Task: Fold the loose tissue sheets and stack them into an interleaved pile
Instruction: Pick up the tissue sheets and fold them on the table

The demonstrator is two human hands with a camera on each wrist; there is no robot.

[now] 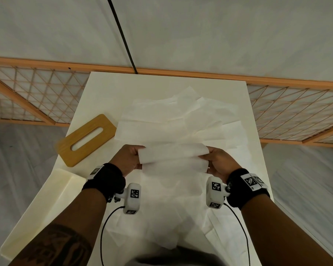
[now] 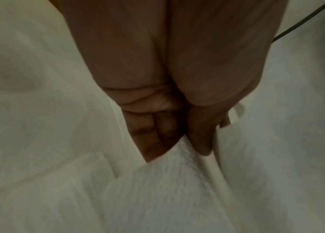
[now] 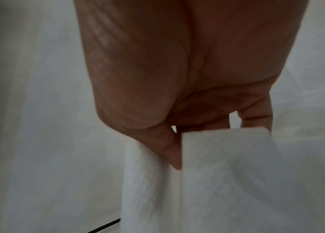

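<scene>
A white tissue sheet (image 1: 172, 157) is held up, bent over along its length, between both hands above the table. My left hand (image 1: 131, 158) pinches its left end; the wrist view shows my left hand (image 2: 177, 137) with thumb and curled fingers closed on the tissue sheet (image 2: 167, 181). My right hand (image 1: 212, 160) pinches the right end; up close my right hand (image 3: 179, 151) has its thumb pressed against the sheet (image 3: 217, 165). Several loose tissue sheets (image 1: 173, 116) lie spread and overlapping across the white table (image 1: 98, 89), and more cover the near part.
A wooden tissue-box lid (image 1: 86, 140) with an oval slot lies at the table's left edge. A cream box (image 1: 46, 208) sits at the near left. A lattice wooden panel (image 1: 27, 93) lies behind the table, and a black cable (image 1: 121, 35) runs across the floor.
</scene>
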